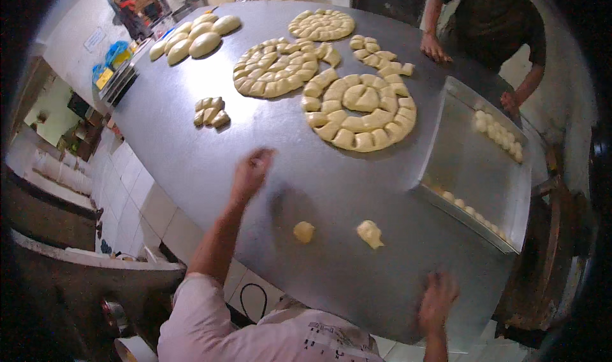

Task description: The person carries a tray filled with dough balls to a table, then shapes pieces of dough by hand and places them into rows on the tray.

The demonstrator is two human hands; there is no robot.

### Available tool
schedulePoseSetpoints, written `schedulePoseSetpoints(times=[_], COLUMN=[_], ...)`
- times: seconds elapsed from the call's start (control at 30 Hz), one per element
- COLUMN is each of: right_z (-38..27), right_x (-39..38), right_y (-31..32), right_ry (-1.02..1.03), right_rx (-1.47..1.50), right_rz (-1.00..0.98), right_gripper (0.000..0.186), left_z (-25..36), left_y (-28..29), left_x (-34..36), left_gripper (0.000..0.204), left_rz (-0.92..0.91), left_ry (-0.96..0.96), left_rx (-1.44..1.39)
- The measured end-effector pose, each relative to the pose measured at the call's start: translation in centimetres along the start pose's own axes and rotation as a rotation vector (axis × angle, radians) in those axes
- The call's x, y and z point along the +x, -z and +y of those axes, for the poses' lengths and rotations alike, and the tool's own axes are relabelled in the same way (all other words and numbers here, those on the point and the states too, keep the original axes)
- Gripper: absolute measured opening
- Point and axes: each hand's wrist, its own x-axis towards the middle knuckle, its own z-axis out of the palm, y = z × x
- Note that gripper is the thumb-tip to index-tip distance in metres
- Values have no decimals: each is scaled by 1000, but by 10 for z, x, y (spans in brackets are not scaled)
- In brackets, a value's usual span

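Two small dough lumps lie on the steel table [331, 177], a left one [303, 232] and a right one [370, 233]. My left hand [252, 169] is above the table, beyond and left of them, near a small cluster of cut dough pieces [210, 112]. My right hand [437, 301] is low at the right, nearer me than the right lump. Both hands are motion-blurred; whether they are open or closed is unclear. Three large rounds of cut dough [359, 129] [271, 69] [322, 24] lie farther back, with loose pieces between them.
A metal tray [472, 177] with rows of small dough balls fills the right side. Several smooth oval doughs [204, 43] sit at the back left. A co-worker [491, 24] stands across at the upper right, hands at the table edge. A scale-like object [116, 81] is beside the left edge.
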Motion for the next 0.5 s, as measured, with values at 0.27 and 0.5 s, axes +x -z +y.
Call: schedulePoseSetpoints(times=[0.27,0.5], right_z=[-58,26], right_x=[-1,95], right_y=[-37,-43], right_ry=[-210,-877], right_rx=[271,327], right_rz=[181,325], right_gripper=[21,30], left_z=[-113,-137], left_y=[110,125], left_x=[148,247], left_gripper=[59,38], left_rz=[788,619], left_ry=[240,214], left_rx=[570,987])
